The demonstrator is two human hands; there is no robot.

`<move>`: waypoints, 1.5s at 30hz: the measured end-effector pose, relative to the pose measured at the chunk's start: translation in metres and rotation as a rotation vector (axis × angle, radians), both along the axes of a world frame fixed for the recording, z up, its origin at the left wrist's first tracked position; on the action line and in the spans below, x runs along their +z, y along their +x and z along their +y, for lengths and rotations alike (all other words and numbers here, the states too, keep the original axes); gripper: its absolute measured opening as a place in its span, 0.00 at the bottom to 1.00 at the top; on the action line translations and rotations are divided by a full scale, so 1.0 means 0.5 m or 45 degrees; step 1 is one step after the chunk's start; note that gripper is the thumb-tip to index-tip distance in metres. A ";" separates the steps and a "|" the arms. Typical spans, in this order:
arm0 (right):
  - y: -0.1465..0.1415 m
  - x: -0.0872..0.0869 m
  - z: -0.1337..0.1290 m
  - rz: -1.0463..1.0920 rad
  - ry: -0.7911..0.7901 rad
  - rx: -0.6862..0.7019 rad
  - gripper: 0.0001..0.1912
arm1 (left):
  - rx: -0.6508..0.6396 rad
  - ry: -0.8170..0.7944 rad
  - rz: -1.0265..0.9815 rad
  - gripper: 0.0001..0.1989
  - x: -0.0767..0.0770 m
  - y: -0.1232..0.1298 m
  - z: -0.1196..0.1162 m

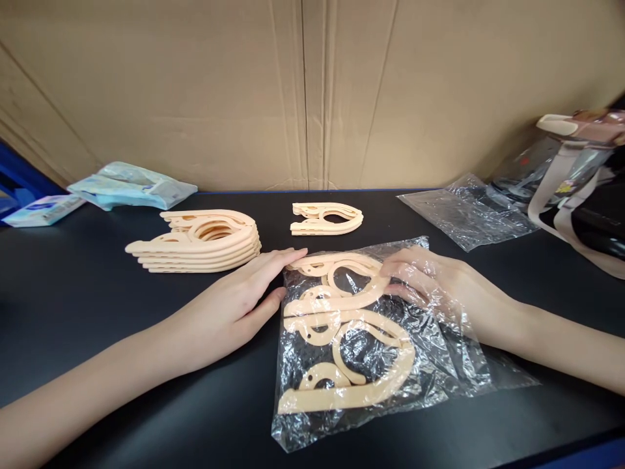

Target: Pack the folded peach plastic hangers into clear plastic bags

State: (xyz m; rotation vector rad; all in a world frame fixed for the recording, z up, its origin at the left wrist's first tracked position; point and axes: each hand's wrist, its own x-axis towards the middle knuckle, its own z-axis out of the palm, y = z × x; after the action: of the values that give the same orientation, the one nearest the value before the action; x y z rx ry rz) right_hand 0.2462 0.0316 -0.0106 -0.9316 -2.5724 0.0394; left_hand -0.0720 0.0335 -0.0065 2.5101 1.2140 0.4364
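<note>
A clear plastic bag (439,352) lies flat in front of me with peach-coloured folding hangers in it, one group above the other. My right hand (430,280) reaches inside the bag from its right side, fingers bent around the rounded end of the upper folding hanger (359,299). Nearer to me in the bag rests the lower folding hanger (403,371). My left hand (249,299) is at the bag's left edge, fingers stretched out, the tips against the plastic by the upper hanger's end.
Left of centre is a stack of folding hangers (209,251). A smaller hanger pile (336,221) lies beyond the bag. An unfilled plastic bag (469,208) and a strapped clear bottle (576,150) are at right, tissue packs (131,185) at far left. Cardboard (195,85) stands behind.
</note>
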 end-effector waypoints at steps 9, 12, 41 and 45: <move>-0.002 0.007 0.004 -0.008 -0.045 -0.023 0.18 | -0.013 -0.020 -0.017 0.23 0.003 0.003 -0.002; -0.003 0.004 0.006 -0.050 0.020 -0.008 0.16 | -0.009 -0.036 -0.024 0.23 0.005 0.003 -0.001; -0.006 0.000 0.004 0.020 0.100 0.010 0.13 | 0.156 -0.077 -0.128 0.33 0.017 0.027 -0.014; -0.003 -0.005 0.007 0.045 0.068 0.009 0.12 | 0.132 -0.060 -0.139 0.31 0.013 0.022 -0.007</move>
State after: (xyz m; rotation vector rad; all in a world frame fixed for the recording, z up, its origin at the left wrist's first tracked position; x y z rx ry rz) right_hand 0.2447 0.0351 -0.0131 -0.8940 -2.5315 -0.0104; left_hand -0.0610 0.0299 0.0001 2.3589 1.2998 0.5563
